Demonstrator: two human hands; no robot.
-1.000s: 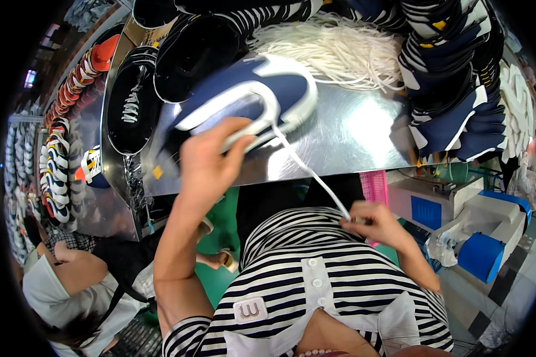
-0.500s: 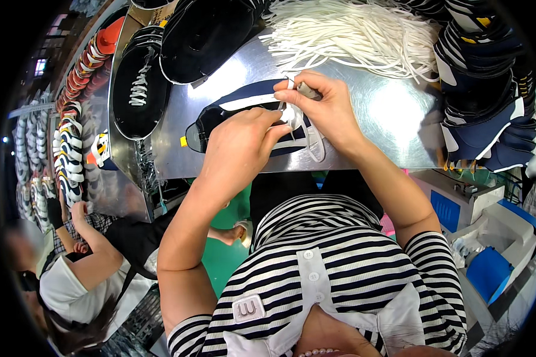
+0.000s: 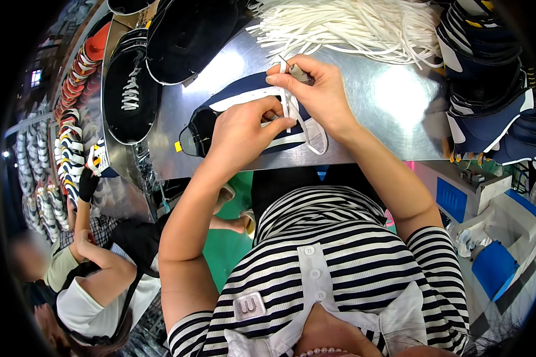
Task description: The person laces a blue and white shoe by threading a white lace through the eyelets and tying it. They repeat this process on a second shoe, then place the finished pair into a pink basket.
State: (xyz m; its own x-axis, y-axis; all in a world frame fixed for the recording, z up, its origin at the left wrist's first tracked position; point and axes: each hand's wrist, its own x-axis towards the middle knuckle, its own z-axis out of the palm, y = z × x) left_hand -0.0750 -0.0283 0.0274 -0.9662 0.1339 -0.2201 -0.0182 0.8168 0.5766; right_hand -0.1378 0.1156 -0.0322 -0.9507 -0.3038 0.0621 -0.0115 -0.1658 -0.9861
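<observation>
A navy shoe upper (image 3: 235, 89) with white stripes lies on the metal table under my hands, its dark heel end with a yellow tab to the left. Over it my left hand (image 3: 244, 134) is closed, thumb and fingers pinching a flat white shoelace (image 3: 289, 107). My right hand (image 3: 318, 92) grips the same lace higher up between thumb and forefinger. Tucked in that hand is a small thin-pointed tool with a grey wrapped handle (image 3: 301, 74). The lace stands taut between both hands, and a loop of it hangs toward the near edge. My fingers hide some of the eyelets.
A heap of loose white laces (image 3: 345, 30) lies at the far side. Stacked navy uppers (image 3: 488, 128) stand at the right. Black shoe uppers (image 3: 131, 92) lie far left, one laced. Another person (image 3: 95, 285) works at the left; a grey-and-blue machine (image 3: 482, 220) stands below right.
The white lace, bunched between my hands before, is now drawn out straight. My right hand has shifted slightly up and left. The person at the left has moved their arms.
</observation>
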